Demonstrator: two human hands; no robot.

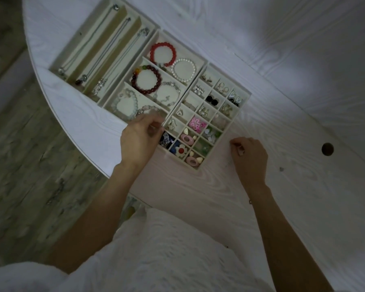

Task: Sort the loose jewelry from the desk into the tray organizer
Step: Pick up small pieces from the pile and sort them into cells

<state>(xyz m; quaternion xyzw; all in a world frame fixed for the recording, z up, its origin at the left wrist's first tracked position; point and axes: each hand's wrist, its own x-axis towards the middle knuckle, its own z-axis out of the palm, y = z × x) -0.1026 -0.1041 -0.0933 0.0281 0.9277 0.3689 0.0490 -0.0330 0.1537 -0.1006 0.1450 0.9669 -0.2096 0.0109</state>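
Note:
A cream tray organizer (205, 63) lies on the white desk (198, 197) in three sections: necklaces on the left, bracelets such as a red bead bracelet (163, 54) and a pearl bracelet (183, 69) in the middle, earrings in small cells on the right. My left hand (138, 142) hovers over the near corner of the bracelet section, fingers curled and blurred near a clear bead bracelet (148, 110); whether it holds anything I cannot make out. My right hand (249, 159) rests on the desk to the right of the earring section, fingers curled; a grip cannot be made out.
The desk has a curved edge on the left, with wood-look floor (30, 165) beyond it. A round cable hole (327, 149) sits in the desk to the right. My white clothing fills the bottom of the view. Light is dim.

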